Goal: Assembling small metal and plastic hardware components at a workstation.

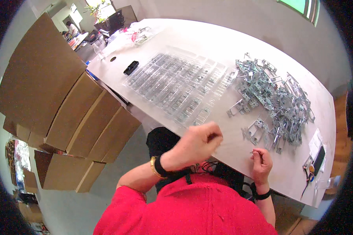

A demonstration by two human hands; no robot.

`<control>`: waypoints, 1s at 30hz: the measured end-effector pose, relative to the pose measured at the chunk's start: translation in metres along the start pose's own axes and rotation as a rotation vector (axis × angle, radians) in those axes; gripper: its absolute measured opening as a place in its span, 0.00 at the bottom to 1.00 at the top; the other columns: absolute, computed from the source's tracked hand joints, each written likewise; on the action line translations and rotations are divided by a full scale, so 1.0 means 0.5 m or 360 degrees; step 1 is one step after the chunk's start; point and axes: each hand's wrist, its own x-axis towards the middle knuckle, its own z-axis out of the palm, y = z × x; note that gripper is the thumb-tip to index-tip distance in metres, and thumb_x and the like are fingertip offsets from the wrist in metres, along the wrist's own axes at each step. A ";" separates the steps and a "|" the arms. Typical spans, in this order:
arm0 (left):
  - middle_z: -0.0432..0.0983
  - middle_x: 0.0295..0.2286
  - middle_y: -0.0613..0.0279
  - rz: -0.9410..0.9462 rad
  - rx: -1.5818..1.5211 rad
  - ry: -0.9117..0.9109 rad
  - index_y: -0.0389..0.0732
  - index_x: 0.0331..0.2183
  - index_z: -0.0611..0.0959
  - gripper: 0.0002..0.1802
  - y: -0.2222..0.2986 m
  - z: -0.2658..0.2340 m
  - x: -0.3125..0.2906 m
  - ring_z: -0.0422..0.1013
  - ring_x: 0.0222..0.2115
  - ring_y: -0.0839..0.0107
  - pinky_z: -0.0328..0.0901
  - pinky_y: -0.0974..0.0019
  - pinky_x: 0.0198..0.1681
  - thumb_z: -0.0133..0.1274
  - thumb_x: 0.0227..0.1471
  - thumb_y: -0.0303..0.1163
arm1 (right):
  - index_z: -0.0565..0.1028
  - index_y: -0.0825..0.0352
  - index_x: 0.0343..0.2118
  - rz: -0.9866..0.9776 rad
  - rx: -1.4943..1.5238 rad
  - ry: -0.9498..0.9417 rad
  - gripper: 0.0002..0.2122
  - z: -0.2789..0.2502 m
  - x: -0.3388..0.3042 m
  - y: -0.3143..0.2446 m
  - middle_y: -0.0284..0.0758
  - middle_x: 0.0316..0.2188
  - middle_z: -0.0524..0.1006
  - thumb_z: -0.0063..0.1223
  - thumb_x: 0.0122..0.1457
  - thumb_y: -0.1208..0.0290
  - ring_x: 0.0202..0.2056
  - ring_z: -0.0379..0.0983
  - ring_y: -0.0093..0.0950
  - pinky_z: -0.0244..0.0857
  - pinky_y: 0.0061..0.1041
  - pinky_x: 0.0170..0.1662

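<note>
My left hand [196,143] hangs over the table's near edge with its fingers curled in; whatever lies inside them, if anything, is hidden. Farther right, my right hand [261,163] is closed in a pinch, thumb against forefinger. A tiny greyish bit seems to show at its fingertips, too small to name. Beyond that hand lies a large heap of grey metal bracket-like parts [268,94], tangled together. A few loose metal frames [258,127] sit at the heap's near side. Ahead of my left hand is a clear plastic compartment tray [161,88], with metal pieces in many of its slots.
The white table [227,143] curves around me. A small black box [131,67] stands left of the tray. Pliers [310,171] and a dark flat object [319,160] lie at the right edge. Cardboard boxes [39,74] are stacked on the left. Clear plastic bags [123,38] lie at the far end.
</note>
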 end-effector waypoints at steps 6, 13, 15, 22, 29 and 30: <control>0.81 0.24 0.65 0.0123 0.0161 0.0693 0.35 0.31 0.86 0.04 0.003 -0.217 0.075 0.73 0.26 0.80 0.68 0.70 0.31 0.60 0.54 0.26 | 0.79 0.66 0.39 0.0250 0.0178 -0.0002 0.03 -0.002 -0.001 0.007 0.29 0.31 0.79 0.55 0.68 0.78 0.29 0.74 0.18 0.68 0.20 0.33; 0.84 0.26 0.62 -0.0015 0.0220 0.1275 0.35 0.33 0.85 0.07 -0.039 -0.505 0.118 0.75 0.23 0.79 0.68 0.74 0.29 0.62 0.57 0.30 | 0.80 0.66 0.40 0.0370 0.0166 -0.0066 0.02 -0.008 -0.004 0.018 0.29 0.30 0.78 0.56 0.68 0.77 0.28 0.72 0.18 0.67 0.20 0.33; 0.84 0.25 0.60 -0.0075 0.0277 0.1354 0.34 0.32 0.86 0.07 -0.041 -0.537 0.131 0.76 0.23 0.78 0.70 0.73 0.28 0.61 0.55 0.29 | 0.80 0.66 0.40 0.0323 0.0101 -0.0061 0.02 -0.010 -0.004 0.027 0.29 0.31 0.78 0.56 0.68 0.77 0.28 0.71 0.18 0.66 0.20 0.33; 0.84 0.22 0.55 -0.0167 0.0620 0.1269 0.33 0.28 0.87 0.11 -0.170 -0.597 0.241 0.79 0.22 0.71 0.73 0.68 0.29 0.62 0.46 0.32 | 0.80 0.67 0.39 0.0343 0.0031 -0.0130 0.03 -0.013 -0.002 0.021 0.30 0.31 0.77 0.55 0.67 0.78 0.28 0.72 0.19 0.66 0.21 0.33; 0.84 0.23 0.46 -0.0322 0.0867 0.1045 0.35 0.24 0.88 0.10 -0.260 -0.559 0.372 0.82 0.27 0.58 0.75 0.59 0.36 0.59 0.41 0.32 | 0.79 0.67 0.36 0.0330 -0.0136 -0.0104 0.01 -0.018 -0.012 0.050 0.36 0.29 0.79 0.58 0.63 0.78 0.30 0.76 0.28 0.69 0.28 0.36; 0.84 0.23 0.45 -0.0376 0.0879 0.0990 0.35 0.24 0.88 0.10 -0.268 -0.553 0.381 0.82 0.28 0.56 0.75 0.59 0.37 0.59 0.40 0.32 | 0.79 0.67 0.36 0.0327 -0.0141 -0.0092 0.01 -0.019 -0.012 0.055 0.36 0.29 0.79 0.58 0.63 0.78 0.30 0.76 0.28 0.69 0.28 0.36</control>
